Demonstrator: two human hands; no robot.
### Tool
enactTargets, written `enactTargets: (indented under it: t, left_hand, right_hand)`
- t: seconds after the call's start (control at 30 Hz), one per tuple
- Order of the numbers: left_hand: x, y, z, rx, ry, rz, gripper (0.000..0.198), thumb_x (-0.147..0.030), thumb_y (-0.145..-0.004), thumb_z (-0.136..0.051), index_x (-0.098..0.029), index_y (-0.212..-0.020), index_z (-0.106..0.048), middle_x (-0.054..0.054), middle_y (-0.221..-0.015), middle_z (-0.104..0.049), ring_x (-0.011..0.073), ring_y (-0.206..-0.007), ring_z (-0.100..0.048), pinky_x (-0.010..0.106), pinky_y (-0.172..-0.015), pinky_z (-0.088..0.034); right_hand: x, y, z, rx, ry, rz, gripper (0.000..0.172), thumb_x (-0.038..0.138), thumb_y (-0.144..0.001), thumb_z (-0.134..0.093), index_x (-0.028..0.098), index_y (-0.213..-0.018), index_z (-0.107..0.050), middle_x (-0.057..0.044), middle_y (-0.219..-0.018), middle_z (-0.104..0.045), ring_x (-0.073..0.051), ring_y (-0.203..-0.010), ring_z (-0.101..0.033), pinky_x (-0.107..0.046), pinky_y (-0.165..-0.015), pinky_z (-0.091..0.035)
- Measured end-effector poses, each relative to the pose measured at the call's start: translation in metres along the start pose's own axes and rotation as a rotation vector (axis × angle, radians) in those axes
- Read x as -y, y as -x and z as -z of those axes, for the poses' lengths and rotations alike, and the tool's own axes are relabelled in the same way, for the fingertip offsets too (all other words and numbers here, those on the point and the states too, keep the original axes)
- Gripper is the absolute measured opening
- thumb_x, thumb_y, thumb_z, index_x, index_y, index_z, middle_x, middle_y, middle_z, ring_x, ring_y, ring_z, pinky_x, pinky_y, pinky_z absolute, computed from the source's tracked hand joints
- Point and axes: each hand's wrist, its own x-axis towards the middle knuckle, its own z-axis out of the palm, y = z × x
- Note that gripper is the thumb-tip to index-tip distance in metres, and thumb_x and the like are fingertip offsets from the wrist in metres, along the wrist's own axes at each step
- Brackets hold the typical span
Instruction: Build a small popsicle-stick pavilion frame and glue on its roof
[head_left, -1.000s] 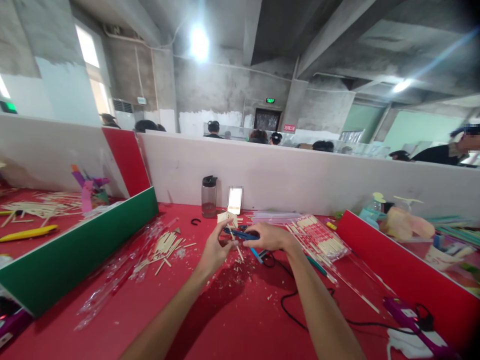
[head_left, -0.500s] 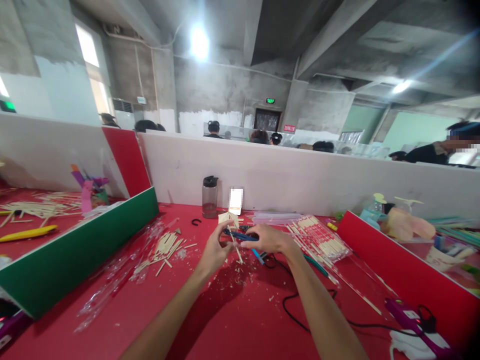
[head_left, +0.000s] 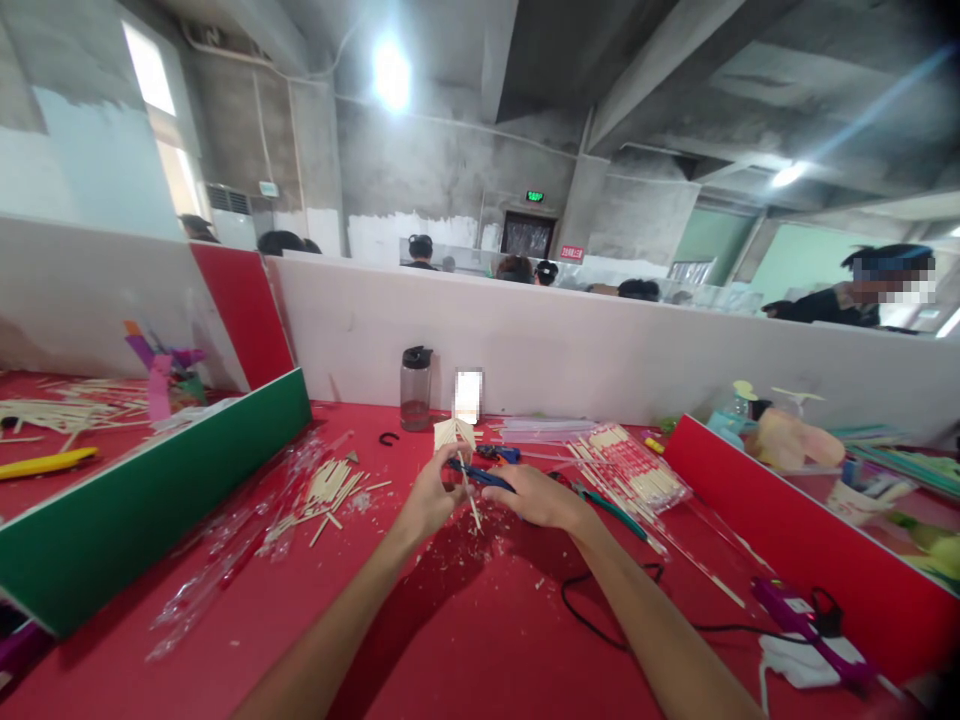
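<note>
My left hand point(head_left: 433, 497) is closed on a thin wooden stick point(head_left: 472, 508), which slants down towards the table. Blue-handled pliers point(head_left: 486, 477) are gripped in my right hand point(head_left: 540, 498), their jaws against the stick close to my left fingertips. Just beyond the left hand stands a small pale piece built of wooden sticks point(head_left: 448, 433); whether the fingers touch it I cannot tell. A blue tool point(head_left: 501, 454), partly hidden, lies behind the pliers. Small wood chips are scattered on the red table below both hands.
Loose sticks point(head_left: 330, 490) and clear plastic wrapping point(head_left: 202, 590) lie left. A bottle point(head_left: 415, 390) and a phone point(head_left: 469, 398) stand at the back. Right are packaged sticks point(head_left: 634, 465), a green-handled tool point(head_left: 619, 513), a black cable point(head_left: 600, 625) and a red divider point(head_left: 787, 530).
My right hand has closed further round the pliers, and its fingers now lie lower over the handles. The left hand keeps its hold on the stick. The whole view has shifted slightly.
</note>
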Motion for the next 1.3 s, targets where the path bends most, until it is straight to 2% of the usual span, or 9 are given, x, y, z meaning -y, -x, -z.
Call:
enactTargets:
  t: [0.1,0.17,0.4,0.63,0.83,1.03,1.17,1.3]
  left_hand:
    - [0.003,0.001,-0.002,0.002,-0.020,-0.032,0.055,-0.015,-0.072,-0.064,-0.018,-0.125,-0.053,0.009,-0.119,-0.057,0.0178,-0.094,-0.061,0.023,-0.069,-0.054]
    - [0.005,0.002,-0.004,0.015,-0.019,-0.022,0.056,-0.013,-0.070,-0.063,-0.018,-0.125,-0.053,0.009,-0.120,-0.057,0.0186,-0.096,-0.061,0.023,-0.070,-0.054]
    - [0.006,0.003,-0.007,0.024,0.016,0.011,0.055,-0.013,-0.068,-0.066,-0.019,-0.122,-0.054,0.009,-0.122,-0.058,0.0182,-0.092,-0.064,0.025,-0.070,-0.056]
    - [0.012,0.005,-0.010,0.046,0.100,0.071,0.054,-0.020,-0.069,-0.072,-0.020,-0.120,-0.054,0.009,-0.123,-0.055,0.0134,-0.077,-0.064,0.026,-0.064,-0.057]
    - [0.016,0.005,-0.012,0.076,0.077,0.088,0.056,-0.023,-0.069,-0.075,-0.020,-0.121,-0.054,0.010,-0.125,-0.057,0.0099,-0.069,-0.063,0.025,-0.062,-0.057]
    - [0.017,0.006,-0.013,0.054,0.061,0.108,0.056,-0.018,-0.065,-0.076,-0.020,-0.118,-0.057,0.012,-0.126,-0.056,0.0155,-0.081,-0.065,0.027,-0.066,-0.058]
    - [0.020,0.007,-0.014,0.078,0.125,0.178,0.058,-0.020,-0.066,-0.076,-0.020,-0.120,-0.054,0.013,-0.131,-0.051,0.0126,-0.076,-0.064,0.029,-0.063,-0.060]
    - [0.019,0.007,-0.016,0.076,0.123,0.160,0.057,-0.016,-0.065,-0.075,-0.020,-0.118,-0.055,0.012,-0.128,-0.052,0.0119,-0.075,-0.064,0.027,-0.061,-0.059]
  right_hand:
    - [0.001,0.005,-0.006,-0.018,0.002,-0.027,0.041,0.048,-0.098,-0.042,0.021,-0.115,-0.068,-0.009,-0.111,-0.072,-0.026,-0.101,-0.065,-0.032,-0.087,-0.043]
    - [0.001,0.007,-0.011,-0.027,0.033,-0.064,0.041,0.047,-0.099,-0.040,0.021,-0.116,-0.067,-0.009,-0.111,-0.072,-0.027,-0.104,-0.065,-0.032,-0.089,-0.042]
    - [-0.005,0.009,-0.029,-0.077,0.176,-0.151,0.048,0.049,-0.102,-0.031,0.016,-0.111,-0.065,-0.013,-0.105,-0.072,-0.027,-0.097,-0.068,-0.030,-0.080,-0.042]
    - [-0.006,0.011,-0.032,-0.078,0.241,-0.159,0.050,0.048,-0.102,-0.028,0.015,-0.110,-0.065,-0.015,-0.107,-0.072,-0.027,-0.098,-0.068,-0.030,-0.078,-0.040]
    - [-0.004,0.015,-0.037,-0.076,0.306,-0.209,0.055,0.050,-0.102,-0.024,0.015,-0.104,-0.066,-0.016,-0.100,-0.073,-0.029,-0.094,-0.069,-0.030,-0.075,-0.040]
    - [-0.004,0.016,-0.042,-0.064,0.318,-0.254,0.060,0.053,-0.102,-0.020,0.014,-0.102,-0.066,-0.017,-0.100,-0.073,-0.029,-0.096,-0.069,-0.030,-0.077,-0.041]
    - [-0.008,0.015,-0.046,-0.075,0.343,-0.265,0.062,0.055,-0.102,-0.020,0.014,-0.099,-0.067,-0.018,-0.099,-0.073,-0.030,-0.095,-0.070,-0.031,-0.077,-0.042]
    - [-0.010,0.015,-0.050,-0.093,0.360,-0.264,0.063,0.054,-0.102,-0.020,0.014,-0.098,-0.069,-0.019,-0.099,-0.074,-0.030,-0.093,-0.071,-0.031,-0.077,-0.043]
